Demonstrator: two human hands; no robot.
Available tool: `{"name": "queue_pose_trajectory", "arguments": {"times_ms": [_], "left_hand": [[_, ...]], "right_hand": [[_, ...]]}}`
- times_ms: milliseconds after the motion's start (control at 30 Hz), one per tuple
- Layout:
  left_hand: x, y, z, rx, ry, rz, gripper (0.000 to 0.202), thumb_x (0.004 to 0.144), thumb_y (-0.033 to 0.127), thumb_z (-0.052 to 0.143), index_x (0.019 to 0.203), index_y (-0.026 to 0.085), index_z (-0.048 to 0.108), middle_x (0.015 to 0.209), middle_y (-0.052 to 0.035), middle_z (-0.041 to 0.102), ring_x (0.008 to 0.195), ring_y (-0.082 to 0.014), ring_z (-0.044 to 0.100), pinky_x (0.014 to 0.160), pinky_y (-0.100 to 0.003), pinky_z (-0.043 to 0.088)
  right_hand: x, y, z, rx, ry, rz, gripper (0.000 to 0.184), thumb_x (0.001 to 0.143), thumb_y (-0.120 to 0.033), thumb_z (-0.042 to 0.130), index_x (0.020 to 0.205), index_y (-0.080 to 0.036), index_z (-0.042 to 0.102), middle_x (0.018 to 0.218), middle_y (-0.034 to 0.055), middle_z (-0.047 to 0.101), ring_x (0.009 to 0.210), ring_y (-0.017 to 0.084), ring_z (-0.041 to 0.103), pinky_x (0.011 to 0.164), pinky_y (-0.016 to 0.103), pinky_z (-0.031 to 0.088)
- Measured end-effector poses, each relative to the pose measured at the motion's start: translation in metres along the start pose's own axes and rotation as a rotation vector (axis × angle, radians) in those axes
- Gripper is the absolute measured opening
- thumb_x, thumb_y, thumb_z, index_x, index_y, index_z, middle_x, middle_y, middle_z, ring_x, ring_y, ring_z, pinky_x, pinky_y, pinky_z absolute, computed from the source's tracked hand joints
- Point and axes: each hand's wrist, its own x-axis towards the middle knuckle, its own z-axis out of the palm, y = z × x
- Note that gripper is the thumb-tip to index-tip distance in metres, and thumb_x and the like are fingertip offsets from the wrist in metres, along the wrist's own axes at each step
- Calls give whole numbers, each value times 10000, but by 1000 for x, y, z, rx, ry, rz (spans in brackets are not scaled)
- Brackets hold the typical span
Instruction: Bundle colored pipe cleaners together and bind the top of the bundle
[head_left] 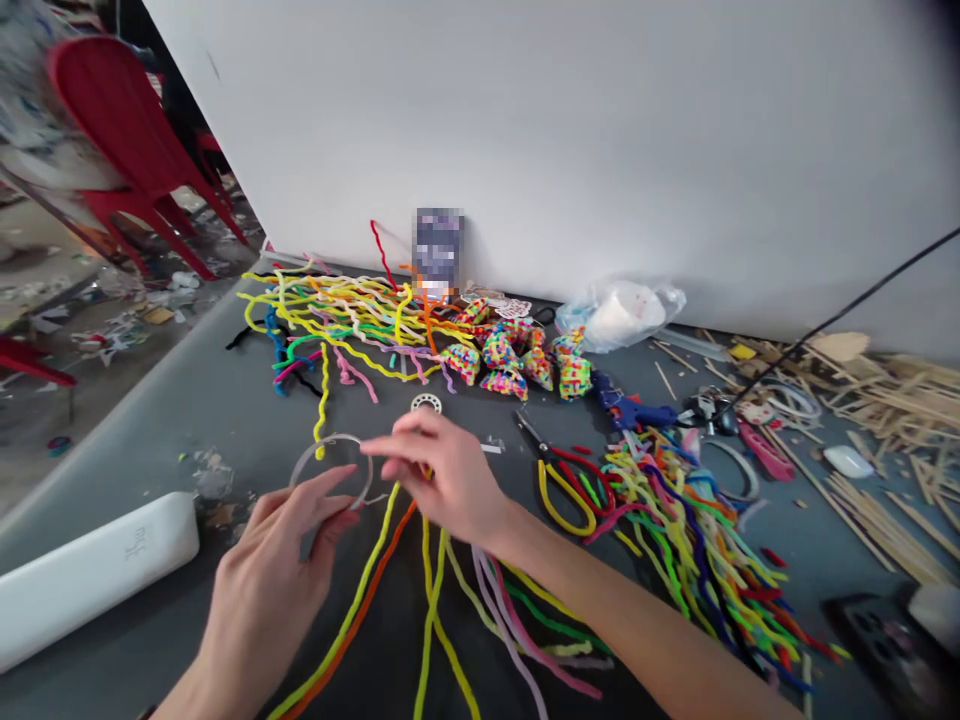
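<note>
My left hand (281,560) grips a thin, translucent ring (369,470) that looks like a narrow roll of clear tape, thumb and fingers at its lower edge. From the right, my right hand (450,475) reaches over to it, the index finger stretched out against the ring's right rim. The other fingers are partly bent, with nothing visible held between them. Under the right hand and forearm, several fuzzy pipe cleaners (367,570) in yellow, orange, lilac, pink and green fan out toward me. A small white ring with holes (426,402) lies just beyond the right hand.
Loose pipe cleaners (352,315) and multicoloured woven pieces (517,350) lie at the back. Scissors (562,480), a blue glue gun (634,408), a pipe-cleaner heap (705,550) and wooden sticks (862,510) are rightward. A white power bank (105,575) sits left; a black cable (847,310) crosses right.
</note>
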Motion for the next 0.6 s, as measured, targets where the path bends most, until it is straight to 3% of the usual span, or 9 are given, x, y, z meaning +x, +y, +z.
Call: {"name": "queue_pose_trajectory", "arguments": {"times_ms": [100, 200, 367, 500, 600], "left_hand": [[1, 9, 1, -125, -12, 67, 195, 1023, 188, 475, 1185, 274, 541, 924, 12, 788, 847, -175, 762, 707, -241, 576], [0, 19, -2, -205, -7, 172, 128, 1017, 148, 473, 1027, 267, 518, 871, 15, 736, 731, -134, 729, 653, -200, 551], [-9, 29, -5, -304, -73, 289, 183, 994, 69, 490, 1008, 247, 528, 807, 20, 692, 707, -115, 672, 669, -186, 540], [-11, 44, -3, -379, -147, 375, 230, 983, 28, 467, 1033, 227, 573, 829, 8, 715, 756, -122, 688, 767, -220, 563], [-8, 56, -7, -352, -125, 437, 343, 979, 33, 456, 1218, 209, 627, 1031, -53, 775, 998, -172, 728, 919, -284, 584]], "right_hand": [[-27, -20, -9, -152, -36, -36, 307, 966, -458, 709, 1203, -271, 763, 1145, 21, 720, 898, 139, 707, 758, 245, 503], [-46, -31, -16, -223, -83, -59, 120, 987, -341, 689, 1019, -274, 783, 1108, -9, 737, 871, 117, 708, 723, 229, 495], [-68, -36, -27, -184, -122, -37, 149, 967, -152, 634, 980, -240, 753, 1038, -22, 745, 774, 98, 697, 687, 223, 504], [-82, -41, -31, -108, 7, 41, 261, 934, -61, 596, 890, -260, 759, 901, -43, 757, 728, 90, 701, 657, 197, 515], [-89, -42, -38, -263, 174, 6, 278, 966, -84, 587, 875, -274, 769, 858, -47, 786, 693, 100, 707, 641, 219, 515]]}}
